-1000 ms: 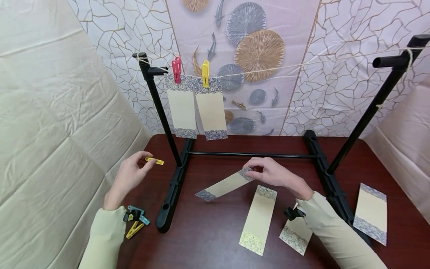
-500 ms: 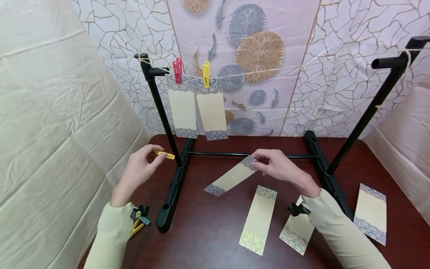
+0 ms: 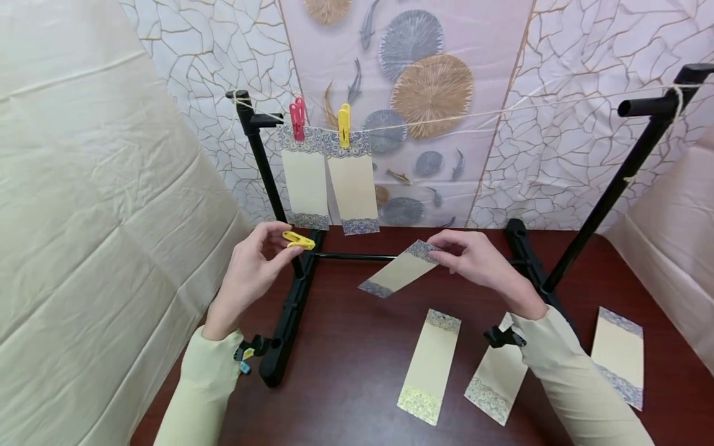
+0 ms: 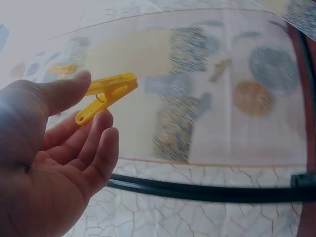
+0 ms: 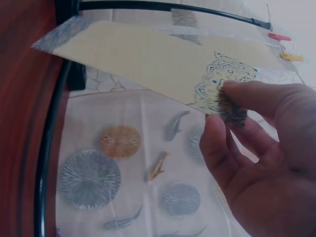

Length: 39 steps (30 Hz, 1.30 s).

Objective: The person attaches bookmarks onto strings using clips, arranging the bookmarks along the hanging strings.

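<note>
My left hand [image 3: 251, 269] pinches a yellow clothespin [image 4: 109, 94] between thumb and fingers, near the rack's left post. In my right hand [image 3: 482, 266] a cream card [image 3: 398, 271] with blue lace-patterned ends is gripped by one patterned end, slanting down to the left above the table. The right wrist view shows thumb and fingers on the lace print [image 5: 217, 81]. Two similar cards hang from a string [image 3: 446, 116] in front of the hands: the left card [image 3: 305, 179] under a red clothespin [image 3: 297, 119], the other card [image 3: 352, 186] under a yellow clothespin [image 3: 344, 126].
A black rack [image 3: 290, 310] carries the string between its two posts. On the dark red table [image 3: 334, 384] lie a card with a yellowish end [image 3: 429, 365], another card [image 3: 493, 384] partly under the right forearm, and a third card [image 3: 619, 353] at the right.
Both hands have risen and moved right and forward, carrying the yellow clothespin and the card. The left forearm now covers most of the loose clothespins on the table.
</note>
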Motion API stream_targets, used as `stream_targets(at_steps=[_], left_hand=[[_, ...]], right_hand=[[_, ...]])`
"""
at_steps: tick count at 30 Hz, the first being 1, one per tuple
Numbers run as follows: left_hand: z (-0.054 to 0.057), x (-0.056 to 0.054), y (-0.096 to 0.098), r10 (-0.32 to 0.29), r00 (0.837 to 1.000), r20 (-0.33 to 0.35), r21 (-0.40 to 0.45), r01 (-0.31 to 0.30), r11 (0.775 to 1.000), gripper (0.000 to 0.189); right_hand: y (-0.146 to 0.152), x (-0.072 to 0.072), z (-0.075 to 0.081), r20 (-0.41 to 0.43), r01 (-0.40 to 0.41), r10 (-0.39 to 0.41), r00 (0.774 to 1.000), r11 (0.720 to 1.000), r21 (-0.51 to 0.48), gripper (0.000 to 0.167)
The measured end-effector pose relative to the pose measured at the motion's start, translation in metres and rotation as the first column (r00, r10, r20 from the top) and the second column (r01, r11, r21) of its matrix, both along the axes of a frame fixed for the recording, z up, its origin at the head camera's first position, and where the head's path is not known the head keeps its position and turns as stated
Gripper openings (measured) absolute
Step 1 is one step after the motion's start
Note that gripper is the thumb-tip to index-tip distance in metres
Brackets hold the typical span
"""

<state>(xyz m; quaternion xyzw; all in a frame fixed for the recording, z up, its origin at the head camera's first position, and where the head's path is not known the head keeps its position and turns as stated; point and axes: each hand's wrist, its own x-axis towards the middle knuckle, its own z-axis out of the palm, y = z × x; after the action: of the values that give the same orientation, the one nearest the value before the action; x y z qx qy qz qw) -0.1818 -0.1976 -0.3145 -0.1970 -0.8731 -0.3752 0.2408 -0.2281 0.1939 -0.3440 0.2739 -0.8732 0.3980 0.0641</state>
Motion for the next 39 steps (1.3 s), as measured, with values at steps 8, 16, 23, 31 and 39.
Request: stream_targets(at_steps=[8,16,23,31,39], left_hand=[[0.011,-0.006,0.023,-0.087,0.996,0.007,0.157,0.085,0.984,0.038],[0.025,-0.013,0.045,-0.163,0.986,-0.040,0.208,0.167,0.964,0.038],[0.041,-0.015,0.063,-0.209,0.976,-0.068,0.196,0.219,0.956,0.040],[0.070,-0.020,0.084,-0.279,0.949,-0.147,0.207,0.305,0.929,0.045],[0.099,-0.026,0.101,-0.320,0.919,-0.231,0.148,0.358,0.922,0.039]], right_hand=[[0.001,-0.003,0.012,-0.131,-0.073,0.061,0.989,0.993,-0.094,0.023],[-0.002,-0.007,0.024,-0.137,-0.069,0.050,0.989,0.988,-0.138,0.026],[-0.008,-0.009,0.037,-0.105,-0.009,-0.002,0.994,0.995,-0.101,0.026],[-0.012,-0.009,0.052,-0.099,0.026,-0.035,0.994,0.996,-0.090,0.017],[-0.014,-0.015,0.064,-0.152,-0.005,-0.004,0.988,0.998,-0.058,0.012]])
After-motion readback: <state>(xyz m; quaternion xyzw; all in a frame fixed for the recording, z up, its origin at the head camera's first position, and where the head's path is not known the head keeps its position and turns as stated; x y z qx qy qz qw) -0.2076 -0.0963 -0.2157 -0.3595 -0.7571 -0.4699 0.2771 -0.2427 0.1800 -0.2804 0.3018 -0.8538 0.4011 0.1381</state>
